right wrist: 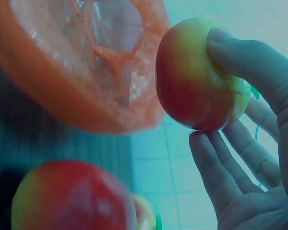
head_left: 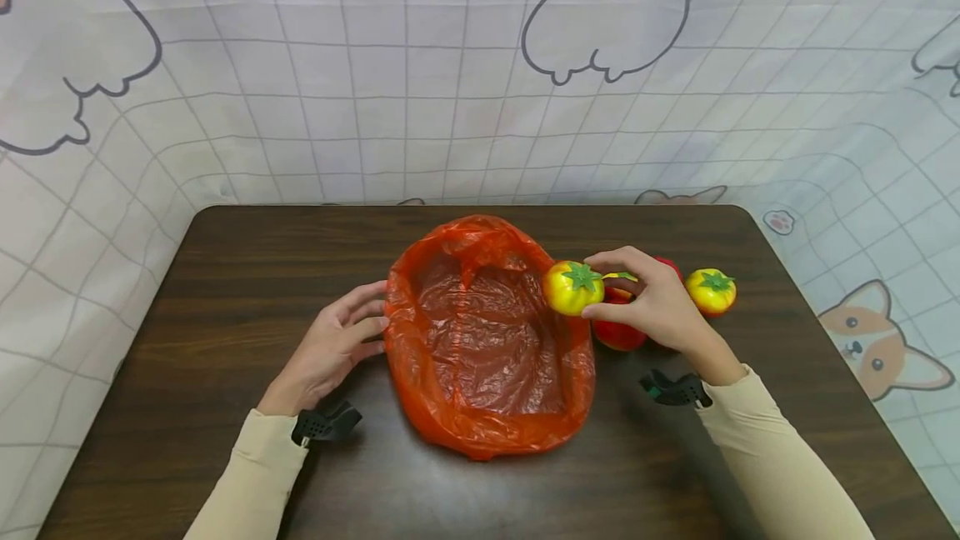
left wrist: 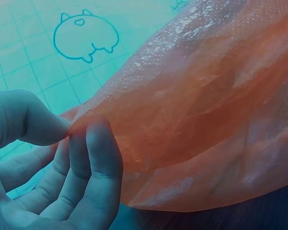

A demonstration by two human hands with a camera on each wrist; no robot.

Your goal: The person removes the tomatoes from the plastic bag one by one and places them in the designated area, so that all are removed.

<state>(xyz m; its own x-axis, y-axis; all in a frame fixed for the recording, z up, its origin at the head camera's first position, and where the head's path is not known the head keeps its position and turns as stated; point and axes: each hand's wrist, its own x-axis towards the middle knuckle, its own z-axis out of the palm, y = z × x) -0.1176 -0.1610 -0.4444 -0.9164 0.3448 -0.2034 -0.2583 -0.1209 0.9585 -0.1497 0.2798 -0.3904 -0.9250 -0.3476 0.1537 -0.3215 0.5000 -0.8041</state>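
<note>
A red-orange plastic bag [head_left: 480, 436] stands wide open on the dark wooden table, its rim folded outward. At its left side, my left hand [head_left: 326, 352] pinches the rim between thumb and fingers, as the left wrist view shows up close. Over the bag's right rim, my right hand [head_left: 660, 302] holds a yellow-and-red tomato [head_left: 567, 294] with a green star-shaped calyx. The thumb is on one side of the tomato [right wrist: 197, 81] and the fingertips are on the other. Below that hand lies a red fruit [head_left: 618, 333], partly covered by it.
Another yellow-red tomato [head_left: 711, 294] lies right of my right hand. A bit of a second red fruit [head_left: 670, 267] shows behind that hand. A white grid-patterned cloth [head_left: 450, 90] with dog drawings hangs behind and beside the table [head_left: 262, 273].
</note>
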